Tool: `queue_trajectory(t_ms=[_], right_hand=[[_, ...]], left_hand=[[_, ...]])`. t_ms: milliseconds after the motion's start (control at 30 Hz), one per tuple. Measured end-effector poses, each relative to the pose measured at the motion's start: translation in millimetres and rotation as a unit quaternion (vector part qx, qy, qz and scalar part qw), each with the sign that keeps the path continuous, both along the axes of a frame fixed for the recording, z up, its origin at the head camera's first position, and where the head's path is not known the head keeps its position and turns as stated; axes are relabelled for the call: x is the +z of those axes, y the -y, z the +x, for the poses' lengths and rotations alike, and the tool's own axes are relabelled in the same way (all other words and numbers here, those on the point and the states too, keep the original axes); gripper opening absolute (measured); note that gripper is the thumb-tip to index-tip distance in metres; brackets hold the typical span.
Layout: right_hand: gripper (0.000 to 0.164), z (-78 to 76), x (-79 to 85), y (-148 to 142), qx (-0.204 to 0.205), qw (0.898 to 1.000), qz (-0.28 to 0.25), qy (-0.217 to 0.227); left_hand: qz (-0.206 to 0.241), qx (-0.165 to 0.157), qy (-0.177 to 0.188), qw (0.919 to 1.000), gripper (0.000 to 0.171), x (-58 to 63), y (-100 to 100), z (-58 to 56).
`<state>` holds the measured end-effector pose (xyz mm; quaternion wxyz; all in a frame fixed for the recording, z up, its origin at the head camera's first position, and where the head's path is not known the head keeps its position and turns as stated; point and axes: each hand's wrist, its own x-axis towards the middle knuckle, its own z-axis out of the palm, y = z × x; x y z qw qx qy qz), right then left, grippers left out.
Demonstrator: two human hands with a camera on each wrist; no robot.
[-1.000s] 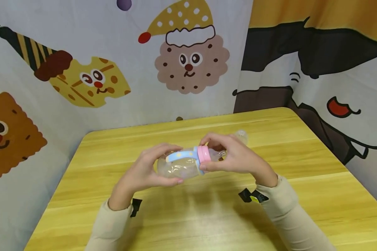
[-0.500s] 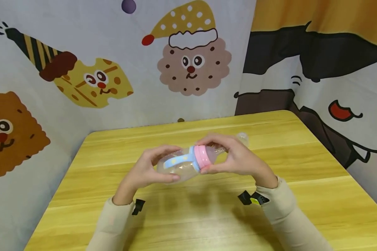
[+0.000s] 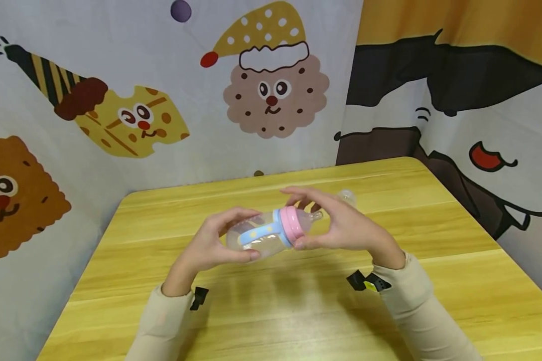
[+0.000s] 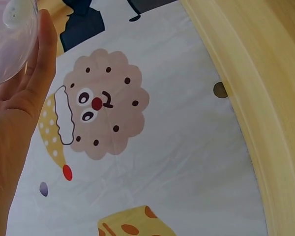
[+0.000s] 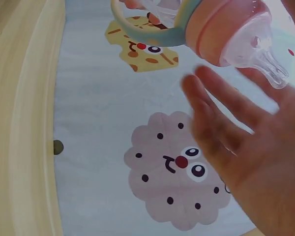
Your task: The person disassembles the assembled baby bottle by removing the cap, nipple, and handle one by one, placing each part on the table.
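The tilted bottle [image 3: 263, 244] has the table [image 3: 271, 326] below it, the left hand [image 3: 212, 240] with fingers curled around its body, and the right hand [image 3: 345, 224], fingers spread, beside its pink ring [image 3: 291, 225], so a weak left grip could let it fall.

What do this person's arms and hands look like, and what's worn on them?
The left hand and right hand are ungloved. Both arms have plain, long beige sleeves. Black gear shows at each wrist; the right one's carries a yellow patch.
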<state>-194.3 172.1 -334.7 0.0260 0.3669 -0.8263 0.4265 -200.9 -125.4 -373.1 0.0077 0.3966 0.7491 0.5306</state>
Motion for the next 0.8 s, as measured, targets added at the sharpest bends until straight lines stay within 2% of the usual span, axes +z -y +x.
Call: queue_trajectory(t_ms=[167,233,367,533,800], right_hand=[[0.054,-2.6,0.5,-3.4,-0.049,0.998,-0.019,-0.023],[0.047,-2.8,1.2,-2.5,-0.059,0.998,-0.011,-0.027],[0.041,-1.7,1.1,0.3,-0.067,0.998,0.009,-0.005],[0.030,0.0,1.5,3.0,-0.054,0.997,-0.008,0.057],[0.033,2.1,1.4,5.2,-0.065,0.997,0.010,0.050]], left_hand=[[-0.003,0.016,-0.006,0.9998,0.064,1.3,1.4,0.6],[-0.004,0.023,-0.012,0.9997,0.064,1.6,1.7,0.5],[0.005,0.030,-0.019,0.9994,0.064,2.1,0.9,1.1],[0.015,0.030,-0.028,0.9990,0.064,3.7,-1.6,1.9],[0.016,0.023,-0.033,0.9991,0.063,3.7,-3.3,2.4]])
